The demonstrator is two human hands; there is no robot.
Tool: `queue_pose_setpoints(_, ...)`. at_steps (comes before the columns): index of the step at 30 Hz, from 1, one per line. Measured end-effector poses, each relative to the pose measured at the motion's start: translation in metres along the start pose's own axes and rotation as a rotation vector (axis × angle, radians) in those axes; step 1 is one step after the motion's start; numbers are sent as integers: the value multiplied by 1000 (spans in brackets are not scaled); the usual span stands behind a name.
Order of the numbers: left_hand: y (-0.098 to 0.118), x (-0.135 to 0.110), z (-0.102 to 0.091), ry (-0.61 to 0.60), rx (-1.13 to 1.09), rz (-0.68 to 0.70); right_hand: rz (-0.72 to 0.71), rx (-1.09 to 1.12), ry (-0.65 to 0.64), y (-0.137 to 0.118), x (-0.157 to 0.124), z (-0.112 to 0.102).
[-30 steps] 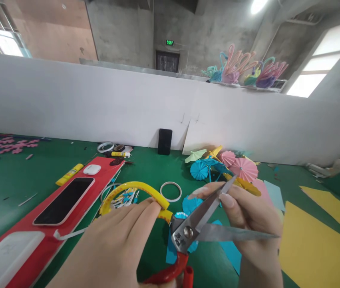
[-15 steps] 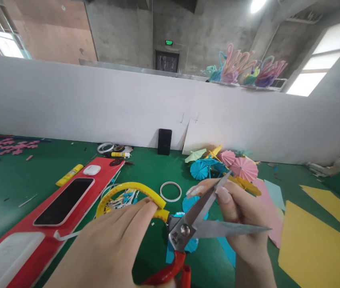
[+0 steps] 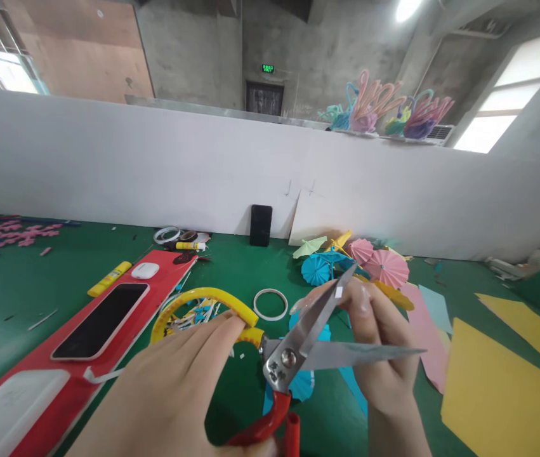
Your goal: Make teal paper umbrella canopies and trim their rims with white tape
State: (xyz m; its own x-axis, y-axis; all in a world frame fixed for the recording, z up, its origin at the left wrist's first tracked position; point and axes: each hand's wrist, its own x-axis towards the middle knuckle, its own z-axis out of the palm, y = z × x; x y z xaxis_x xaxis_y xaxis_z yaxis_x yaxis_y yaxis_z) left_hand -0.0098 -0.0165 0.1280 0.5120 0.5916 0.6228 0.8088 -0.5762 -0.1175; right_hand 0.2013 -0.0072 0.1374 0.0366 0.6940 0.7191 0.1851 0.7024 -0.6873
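Observation:
My left hand (image 3: 179, 387) grips a large pair of scissors (image 3: 283, 362) by its handles: the fingers lie over the yellow loop (image 3: 203, 298), and the red handle (image 3: 264, 428) pokes out below the palm. The blades stand open in a V. My right hand (image 3: 379, 336) pinches the raised upper blade near its tip between thumb and fingers, beside a small white scrap (image 3: 339, 292) stuck to the steel. The lower blade points right across that hand. Blue paper pieces (image 3: 302, 384) lie on the green table under the scissors.
A red board on the left carries a phone (image 3: 101, 319) and a white earbud case (image 3: 144, 270); a yellow glue stick (image 3: 109, 278) lies beside it. A tape ring (image 3: 270, 304), paper umbrellas (image 3: 384, 266), yellow sheets (image 3: 502, 393) and a white partition (image 3: 155, 165) surround the spot.
Both hands and the scissors have drifted slightly left. My right thumb has slid up the upper blade towards its tip, and the white scrap now shows on the blade.

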Motion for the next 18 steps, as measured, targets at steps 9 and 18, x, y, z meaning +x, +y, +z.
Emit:
queue_pose_setpoints(9, 0, 2, 1, -41, -8, 70, 35, 98, 40, 1, -1, 0)
queue_pose_setpoints(18, -3, 2, 3, -85, 3, 82, -49, -46, 117, -1, 3, -1)
